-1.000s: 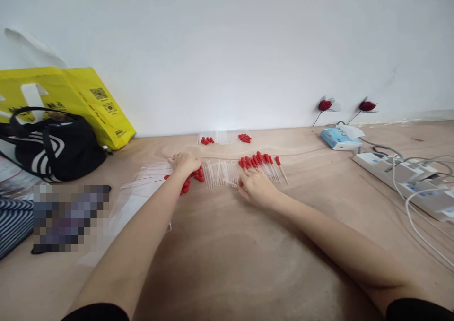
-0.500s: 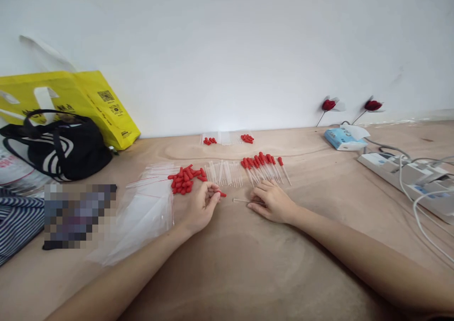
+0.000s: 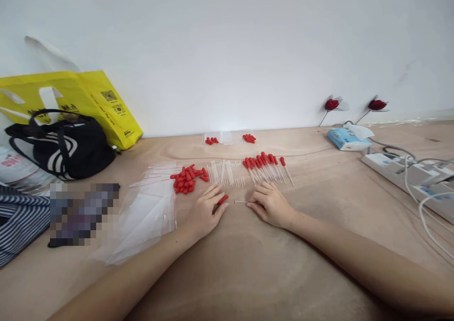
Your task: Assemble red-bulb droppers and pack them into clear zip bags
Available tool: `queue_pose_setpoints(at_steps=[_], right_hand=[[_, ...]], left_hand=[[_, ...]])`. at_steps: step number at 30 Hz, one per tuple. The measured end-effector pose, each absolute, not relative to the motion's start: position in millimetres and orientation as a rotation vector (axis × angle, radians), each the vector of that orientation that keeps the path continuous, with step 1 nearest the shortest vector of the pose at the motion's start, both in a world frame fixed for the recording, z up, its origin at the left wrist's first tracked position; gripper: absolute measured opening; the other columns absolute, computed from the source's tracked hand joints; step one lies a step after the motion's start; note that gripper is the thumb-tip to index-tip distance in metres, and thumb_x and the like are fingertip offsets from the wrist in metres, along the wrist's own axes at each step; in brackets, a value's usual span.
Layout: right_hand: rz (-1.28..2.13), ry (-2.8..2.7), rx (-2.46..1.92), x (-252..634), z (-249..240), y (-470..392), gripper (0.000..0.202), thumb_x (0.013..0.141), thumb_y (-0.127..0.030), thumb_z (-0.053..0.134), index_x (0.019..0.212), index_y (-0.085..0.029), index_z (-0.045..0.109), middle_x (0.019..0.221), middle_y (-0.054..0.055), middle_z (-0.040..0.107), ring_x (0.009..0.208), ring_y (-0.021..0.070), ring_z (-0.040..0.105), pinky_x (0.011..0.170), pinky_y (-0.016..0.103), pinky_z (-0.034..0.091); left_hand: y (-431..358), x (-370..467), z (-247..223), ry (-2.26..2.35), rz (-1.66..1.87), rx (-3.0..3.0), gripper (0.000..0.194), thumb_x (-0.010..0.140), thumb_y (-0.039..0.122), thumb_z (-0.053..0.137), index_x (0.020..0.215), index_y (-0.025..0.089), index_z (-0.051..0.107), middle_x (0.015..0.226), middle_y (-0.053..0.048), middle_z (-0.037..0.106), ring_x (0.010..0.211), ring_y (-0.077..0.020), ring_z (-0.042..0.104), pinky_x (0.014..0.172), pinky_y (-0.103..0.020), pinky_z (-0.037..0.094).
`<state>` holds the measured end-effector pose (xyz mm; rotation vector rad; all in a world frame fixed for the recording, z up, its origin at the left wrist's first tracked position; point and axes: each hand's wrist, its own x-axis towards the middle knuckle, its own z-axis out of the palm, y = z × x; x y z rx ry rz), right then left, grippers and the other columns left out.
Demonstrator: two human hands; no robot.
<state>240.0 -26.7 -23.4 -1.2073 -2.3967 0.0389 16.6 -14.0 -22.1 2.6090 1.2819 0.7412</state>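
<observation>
My left hand (image 3: 207,210) has a red rubber dropper bulb (image 3: 223,199) between its thumb and fingers, its tip pointing right. Close by on the right, my right hand (image 3: 269,205) is closed on a thin clear dropper tube (image 3: 240,202) whose flared end points at the bulb; the two pieces are apart. A pile of loose red bulbs (image 3: 186,179) lies just beyond my left hand. Bare clear tubes (image 3: 226,173) lie side by side in the middle. Droppers with red bulbs fitted (image 3: 262,162) form a row beyond my right hand.
Clear zip bags (image 3: 145,207) lie under and beside my left forearm. Small bags of red bulbs (image 3: 248,138) rest by the wall. A yellow bag (image 3: 117,117) and black bag (image 3: 78,146) stand left; a tissue pack (image 3: 345,139) and power strip (image 3: 407,177) are right.
My left hand has turned palm-down and its fingers have straightened somewhat, with the bulb now tilted upward to the right. My right hand and the tube have barely moved.
</observation>
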Motion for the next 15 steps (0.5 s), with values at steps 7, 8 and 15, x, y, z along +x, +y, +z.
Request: queue_pose_setpoints(at_steps=[7, 8, 15], right_hand=[[-0.107, -2.299, -1.179, 236.6, -25.5, -30.3, 0.014, 0.085, -0.023, 0.044, 0.076, -0.016, 0.053, 0.076, 0.004, 0.060, 0.080, 0.0160, 0.046, 0.078, 0.033, 0.025], [-0.129, -2.278, -1.155, 236.3, -26.2, -30.4, 0.015, 0.085, -0.022, 0.043, 0.076, -0.016, 0.053, 0.075, 0.003, 0.060, 0.081, 0.0155, 0.047, 0.082, 0.034, 0.023], [-0.255, -2.210, -1.021, 232.7, -27.8, -29.8, 0.016, 0.085, -0.021, 0.043, 0.074, -0.017, 0.054, 0.066, -0.001, 0.062, 0.078, 0.0126, 0.051, 0.090, 0.037, 0.018]], left_hand=[[-15.4, 19.5, -18.7, 1.196, 0.819, 2.622, 0.019, 0.086, 0.020, 0.039, 0.088, 0.017, 0.058, 0.105, -0.007, 0.063, 0.113, -0.0204, 0.047, 0.096, -0.042, 0.038], [-16.9, 20.0, -17.7, 1.182, 0.819, 2.631, 0.019, 0.087, 0.019, 0.038, 0.089, 0.017, 0.057, 0.105, -0.006, 0.063, 0.112, -0.0199, 0.048, 0.097, -0.043, 0.036], [-22.9, 23.8, -15.8, 1.106, 0.844, 2.678, 0.016, 0.087, 0.019, 0.038, 0.093, 0.018, 0.053, 0.097, -0.004, 0.065, 0.105, -0.0193, 0.054, 0.097, -0.047, 0.034]])
